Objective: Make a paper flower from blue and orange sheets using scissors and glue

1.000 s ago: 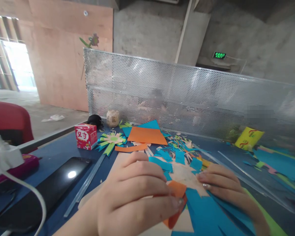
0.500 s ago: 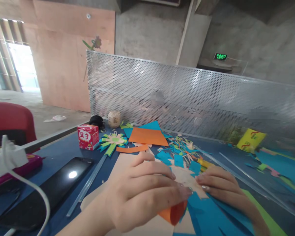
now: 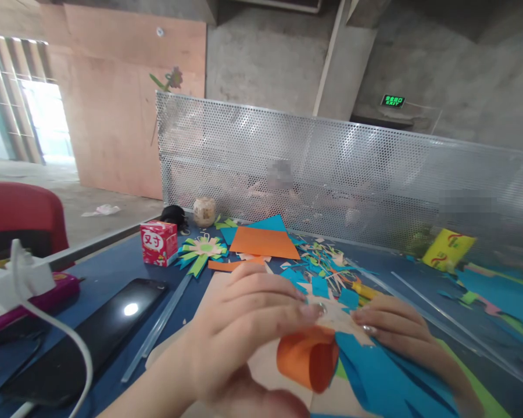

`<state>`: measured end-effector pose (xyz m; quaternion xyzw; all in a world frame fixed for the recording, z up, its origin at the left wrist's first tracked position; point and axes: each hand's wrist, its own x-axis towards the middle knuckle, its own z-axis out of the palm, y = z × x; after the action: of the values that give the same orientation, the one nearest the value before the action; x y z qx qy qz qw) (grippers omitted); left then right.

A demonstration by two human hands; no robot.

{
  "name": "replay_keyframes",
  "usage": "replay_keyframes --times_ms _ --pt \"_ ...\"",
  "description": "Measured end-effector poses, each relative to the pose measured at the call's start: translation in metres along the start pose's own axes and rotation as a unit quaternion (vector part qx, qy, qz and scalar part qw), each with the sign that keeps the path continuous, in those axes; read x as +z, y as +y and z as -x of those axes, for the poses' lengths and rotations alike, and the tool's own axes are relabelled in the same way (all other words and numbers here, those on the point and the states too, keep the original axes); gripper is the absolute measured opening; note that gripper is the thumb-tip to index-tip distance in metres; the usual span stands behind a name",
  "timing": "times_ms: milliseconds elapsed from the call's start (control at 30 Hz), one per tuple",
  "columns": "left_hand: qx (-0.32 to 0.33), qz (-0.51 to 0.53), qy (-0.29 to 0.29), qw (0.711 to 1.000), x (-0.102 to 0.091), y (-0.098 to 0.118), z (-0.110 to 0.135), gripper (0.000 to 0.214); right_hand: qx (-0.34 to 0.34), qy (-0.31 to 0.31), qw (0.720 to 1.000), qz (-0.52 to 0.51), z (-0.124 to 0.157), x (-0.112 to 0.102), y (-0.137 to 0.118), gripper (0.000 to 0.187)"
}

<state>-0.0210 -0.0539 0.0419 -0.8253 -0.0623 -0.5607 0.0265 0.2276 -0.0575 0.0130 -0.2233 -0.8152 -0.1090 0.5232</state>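
Observation:
A pale paper piece (image 3: 329, 309) with blue tabs along its edge lies over the layered paper before me. From its near side an orange paper strip (image 3: 303, 355) curls into an open loop. My left hand (image 3: 244, 325) is over the loop, its fingers stretched and its thumb well apart below; the fingertips rest at the loop's upper end. My right hand (image 3: 396, 328) has its fingertips on the right edge of the pale piece, its thumb hidden. Beneath the right hand spread blue paper strips (image 3: 375, 377).
Orange sheet (image 3: 265, 242), paper shreds (image 3: 326, 261) and a green-blue paper rosette (image 3: 204, 248) lie farther back. A phone (image 3: 87, 337), a red box (image 3: 158, 242) and clear glue sticks (image 3: 161, 325) are at left. A yellow packet (image 3: 448, 249) leans near the perforated metal screen (image 3: 375, 186).
My left hand has lifted slightly and its thumb has moved away from the fingers, so more of the orange loop shows. My right hand stays at the pale piece's edge.

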Motion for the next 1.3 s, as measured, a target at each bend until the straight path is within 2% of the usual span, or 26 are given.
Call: replay_keyframes --times_ms 67,200,267,400,500,567,633,733,933,1300 --pt "-0.05 0.051 -0.015 0.997 0.001 -0.002 -0.001 0.055 0.017 0.031 0.999 -0.02 0.0 0.009 0.0 0.025" --pt "-0.158 0.129 -0.059 0.977 0.0 -0.007 -0.001 0.061 0.031 0.044 0.997 -0.046 -0.002 0.025 0.003 0.028" --pt "-0.212 0.144 -0.045 0.966 0.001 -0.01 0.001 0.059 0.068 0.049 0.996 -0.024 -0.004 0.03 0.003 0.026" --pt "-0.318 0.181 -0.003 0.931 0.003 -0.018 0.001 0.046 0.125 0.037 0.991 0.033 -0.007 0.033 0.0 0.012" --pt "-0.38 0.222 0.003 0.898 0.004 -0.023 -0.001 0.045 0.171 0.001 0.985 0.036 -0.008 0.033 0.0 0.004" --pt "-0.404 0.246 0.008 0.881 0.004 -0.026 -0.002 0.044 0.203 -0.018 0.979 0.023 -0.008 0.034 0.001 0.001" --pt "-0.421 0.256 0.016 0.87 0.004 -0.029 -0.002 0.042 0.23 -0.017 0.973 0.01 -0.009 0.035 0.001 0.007" --pt "-0.445 0.239 0.019 0.863 0.004 -0.032 -0.002 0.041 0.261 -0.017 0.965 -0.009 -0.01 0.037 0.0 0.012" --pt "-0.474 0.205 0.011 0.856 0.004 -0.04 0.0 0.042 0.341 -0.058 0.934 -0.092 -0.014 0.04 -0.003 0.012" --pt "-0.502 0.217 0.003 0.838 0.007 -0.044 0.0 0.041 0.363 -0.077 0.925 -0.082 -0.015 0.041 0.001 0.019"
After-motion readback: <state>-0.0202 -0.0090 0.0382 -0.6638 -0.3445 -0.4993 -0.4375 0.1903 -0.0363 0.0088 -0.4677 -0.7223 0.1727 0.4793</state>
